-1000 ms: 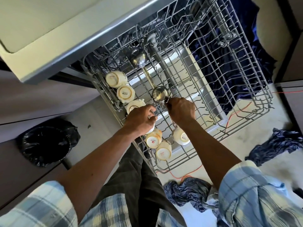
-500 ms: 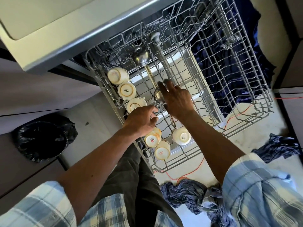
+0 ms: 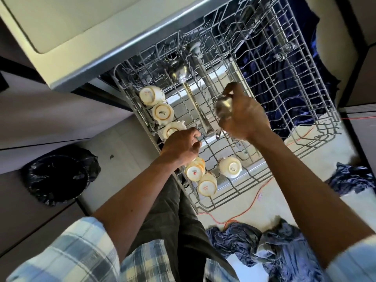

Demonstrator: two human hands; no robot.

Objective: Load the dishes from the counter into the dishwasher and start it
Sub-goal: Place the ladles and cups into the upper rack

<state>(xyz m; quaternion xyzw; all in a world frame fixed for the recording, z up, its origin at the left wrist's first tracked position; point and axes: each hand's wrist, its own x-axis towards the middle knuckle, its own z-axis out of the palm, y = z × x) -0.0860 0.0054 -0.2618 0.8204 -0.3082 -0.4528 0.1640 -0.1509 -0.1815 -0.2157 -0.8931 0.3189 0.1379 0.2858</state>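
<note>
The grey wire upper rack [image 3: 301, 110] of the dishwasher is pulled out below me. Several white cups lie in it upside down: a row along the left side [image 3: 162, 113] and a cluster near the front [image 3: 195, 170]. My right hand [image 3: 242, 117] grips a steel ladle [image 3: 222, 106] by its bowl, lifted above the rack's middle and blurred. A second steel ladle [image 3: 182, 73] lies in the rack farther back. My left hand [image 3: 181, 147] rests on the rack's left part with fingers curled round a wire.
The counter edge [image 3: 114, 58] runs above the rack at the upper left. A black bin bag [image 3: 59, 176] sits on the floor to the left. Blue cloths [image 3: 252, 241] and an orange cable [image 3: 256, 200] lie on the floor near my feet.
My right hand has lifted the nearer ladle off the rack and moved it up and right. My left hand has stayed on the rack.
</note>
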